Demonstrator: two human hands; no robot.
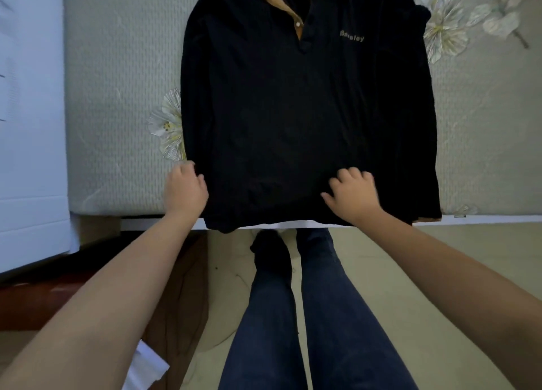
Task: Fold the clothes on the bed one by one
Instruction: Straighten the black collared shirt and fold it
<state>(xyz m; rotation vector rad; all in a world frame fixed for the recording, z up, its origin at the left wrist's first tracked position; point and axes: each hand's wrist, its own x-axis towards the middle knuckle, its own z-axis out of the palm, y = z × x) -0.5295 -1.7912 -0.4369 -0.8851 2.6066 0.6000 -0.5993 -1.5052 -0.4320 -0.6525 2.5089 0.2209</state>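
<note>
A black polo shirt (293, 111) lies front-up on the bed (117, 96), its collar toward the far side and its hem at the near edge, where the cloth hangs a little over the side. The collar lining and placket show tan, one pale button sits on the placket, and small pale lettering is stitched on the chest. The right-side sleeve appears folded in along the body, with a tan cuff edge showing at the near right corner; the fabric is so dark that the folds are hard to read.

The left hand (183, 188) sits at the shirt's near left edge with its fingers curled around the cloth, gripping it just above the hem. The right hand (353, 194) is on the lower front of the shirt, toward its right side, knuckles up and fingers bent into the fabric; it seems to bunch or pinch the cloth, though the fingertips are hidden against the black. Both forearms are bare and reach forward from the bottom corners of the view, spread apart.

The bed cover is pale grey-green with large white printed flowers (170, 125) beside the shirt. A white panel (29, 125) stands just left of the bed. Below the bed edge are the person's legs in dark blue trousers (322, 316) on a pale floor (410, 257), with brown wood at the lower left.
</note>
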